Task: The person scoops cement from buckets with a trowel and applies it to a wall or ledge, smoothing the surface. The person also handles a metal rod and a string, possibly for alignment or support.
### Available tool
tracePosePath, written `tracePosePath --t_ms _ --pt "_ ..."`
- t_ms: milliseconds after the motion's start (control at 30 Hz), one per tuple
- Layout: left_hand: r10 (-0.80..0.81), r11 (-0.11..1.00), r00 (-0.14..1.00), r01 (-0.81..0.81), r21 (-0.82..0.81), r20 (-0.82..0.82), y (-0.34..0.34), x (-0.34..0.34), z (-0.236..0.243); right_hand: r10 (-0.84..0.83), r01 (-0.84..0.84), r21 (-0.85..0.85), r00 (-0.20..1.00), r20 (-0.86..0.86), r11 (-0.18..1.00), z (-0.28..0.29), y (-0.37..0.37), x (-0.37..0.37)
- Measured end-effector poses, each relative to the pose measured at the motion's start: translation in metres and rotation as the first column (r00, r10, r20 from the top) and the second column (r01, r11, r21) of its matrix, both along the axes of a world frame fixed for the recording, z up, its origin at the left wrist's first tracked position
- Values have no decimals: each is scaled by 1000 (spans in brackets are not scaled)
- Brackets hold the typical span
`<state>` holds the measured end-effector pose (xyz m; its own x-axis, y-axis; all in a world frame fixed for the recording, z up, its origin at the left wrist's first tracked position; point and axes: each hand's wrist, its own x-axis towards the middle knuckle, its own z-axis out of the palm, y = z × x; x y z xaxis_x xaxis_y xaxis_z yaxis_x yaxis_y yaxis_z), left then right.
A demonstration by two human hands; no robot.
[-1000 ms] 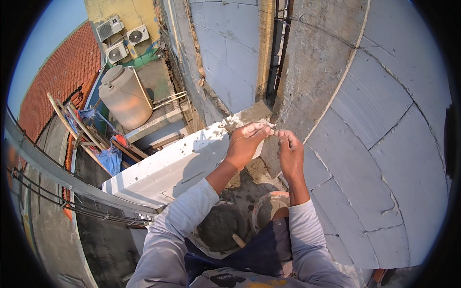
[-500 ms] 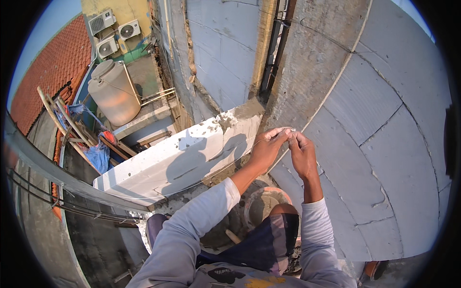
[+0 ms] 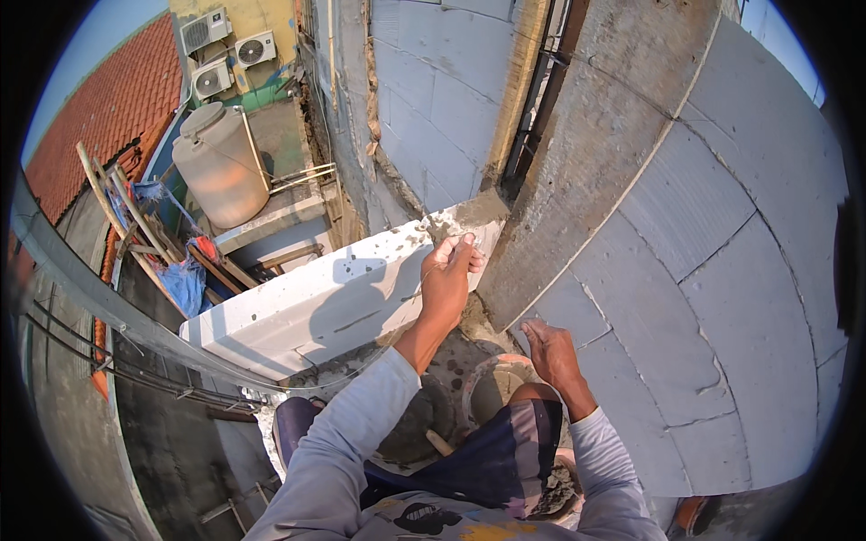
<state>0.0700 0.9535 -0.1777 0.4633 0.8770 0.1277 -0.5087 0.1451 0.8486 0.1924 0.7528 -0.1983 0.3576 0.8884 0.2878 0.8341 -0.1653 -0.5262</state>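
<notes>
My left hand [image 3: 446, 275] is closed in a pinch over the right end of a row of white blocks [image 3: 271, 316], close to the wet mortar on top. A thin pale string [image 3: 347, 383] sags along the blocks' near side and leads up to this hand. My right hand [image 3: 552, 358] is lower, in front of the grey block wall [image 3: 649, 361], with its fingers pressed together; anything in them is too small to make out. Between my legs and the blocks stand a mortar-smeared bucket [image 3: 492, 379] and a dark round tub [image 3: 419, 419] with a wooden handle [image 3: 439, 442].
A rough concrete column [image 3: 595, 153] rises beyond my hands, beside exposed dark steel bars [image 3: 532, 99]. Left, past the blocks, are a water tank [image 3: 221, 167], wooden poles [image 3: 122, 216] with blue cloth, and a drop. Another bucket of mortar [image 3: 561, 487] is by my right leg.
My hands were together in front of the column and have parted. The left moved left onto the block's end; the right came down and nearer. The view shifted slightly.
</notes>
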Motion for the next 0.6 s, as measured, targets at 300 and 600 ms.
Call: tracePosePath --t_ms 300,600 --pt "-5 991 995 19 -133 101 2 -29 10 -78 97 137 987 -137 986 42 -14 0" --pt "-30 991 977 56 119 -213 41 -43 30 104 -97 81 991 -84 992 14 22 23"
